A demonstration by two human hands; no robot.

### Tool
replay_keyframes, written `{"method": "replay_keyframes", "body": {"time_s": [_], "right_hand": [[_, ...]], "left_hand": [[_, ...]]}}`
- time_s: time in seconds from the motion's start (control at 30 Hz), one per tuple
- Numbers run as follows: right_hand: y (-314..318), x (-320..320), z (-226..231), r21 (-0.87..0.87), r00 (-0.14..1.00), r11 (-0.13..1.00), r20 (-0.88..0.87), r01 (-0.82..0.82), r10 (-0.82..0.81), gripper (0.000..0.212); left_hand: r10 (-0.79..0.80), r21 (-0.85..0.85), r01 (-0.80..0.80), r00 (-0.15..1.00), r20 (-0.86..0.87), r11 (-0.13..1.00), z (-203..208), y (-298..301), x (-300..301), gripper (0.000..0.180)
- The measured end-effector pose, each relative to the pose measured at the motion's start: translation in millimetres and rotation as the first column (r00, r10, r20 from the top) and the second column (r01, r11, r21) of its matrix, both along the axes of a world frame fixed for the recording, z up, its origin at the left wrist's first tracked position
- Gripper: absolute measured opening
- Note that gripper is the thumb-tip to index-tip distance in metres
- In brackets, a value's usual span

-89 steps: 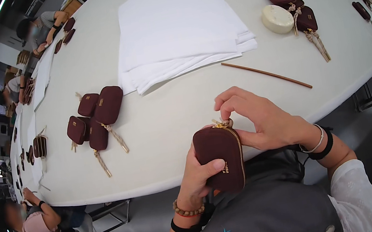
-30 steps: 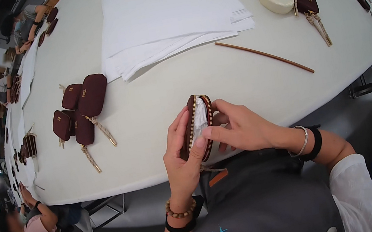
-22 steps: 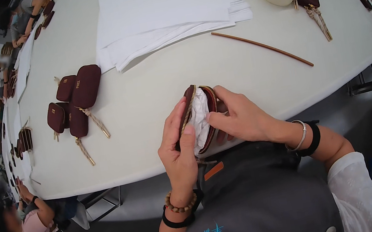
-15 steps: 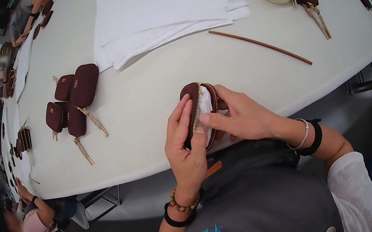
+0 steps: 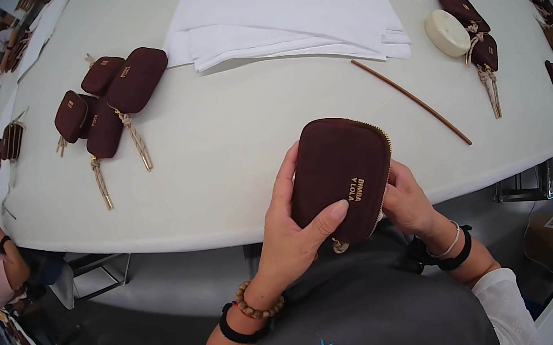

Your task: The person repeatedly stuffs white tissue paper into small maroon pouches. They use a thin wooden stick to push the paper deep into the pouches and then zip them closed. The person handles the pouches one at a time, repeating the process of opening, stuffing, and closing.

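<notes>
Big off-white table [image 5: 230, 158] in head view, smooth matte top, near edge bowed by the fisheye; grey floor past it. Pouch [image 5: 332, 156] is up in the hands, overlapping that near edge in the picture: dark maroon, fabric-like, padded rounded rectangle, small gold print on the face, gold-toothed zip curving round the right side, beige cord knot [image 5: 339, 246] at the bottom. Left hand [image 5: 286, 238] is clamped on it, thumb flat on the face, fingers round the left side and behind. Right hand [image 5: 407, 200] sits at the zip side; fingertips hidden by the pouch, so can't tell if it's gripping.

Table left: cluster of maroon pouches [image 5: 138, 81], same soft rounded shape, touching, braided beige cords with gold metal tips hanging off. Top centre: white paper stack [image 5: 285, 6], thin flat sheets, edges uneven. Right of centre: slim brown stick [image 5: 413, 103], straight, lying diagonally. Further right: thick cream disc [image 5: 447, 33] just beside two more maroon pouches [image 5: 462, 11], corded too.
</notes>
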State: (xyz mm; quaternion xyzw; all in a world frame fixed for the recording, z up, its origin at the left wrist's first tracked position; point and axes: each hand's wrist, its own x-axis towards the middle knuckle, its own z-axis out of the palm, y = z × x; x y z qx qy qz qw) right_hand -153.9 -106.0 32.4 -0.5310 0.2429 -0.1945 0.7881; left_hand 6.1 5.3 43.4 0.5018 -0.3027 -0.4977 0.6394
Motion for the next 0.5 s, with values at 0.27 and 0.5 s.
{"method": "replay_keyframes", "body": {"time_s": [0.27,0.5], "right_hand": [[-3,21,12,0.020,0.987,1.000,-0.161,0.005,-0.002,0.040],[2,41,1,-0.186,0.979,0.976,-0.151,0.111,-0.140,0.031]], "left_hand": [[0.065,0.046,-0.080,0.965,0.254,0.996,-1,-5,11,0.079],[-0.004,0.018,-0.023,0.528,0.849,1.000,-2,-4,16,0.067]]}}
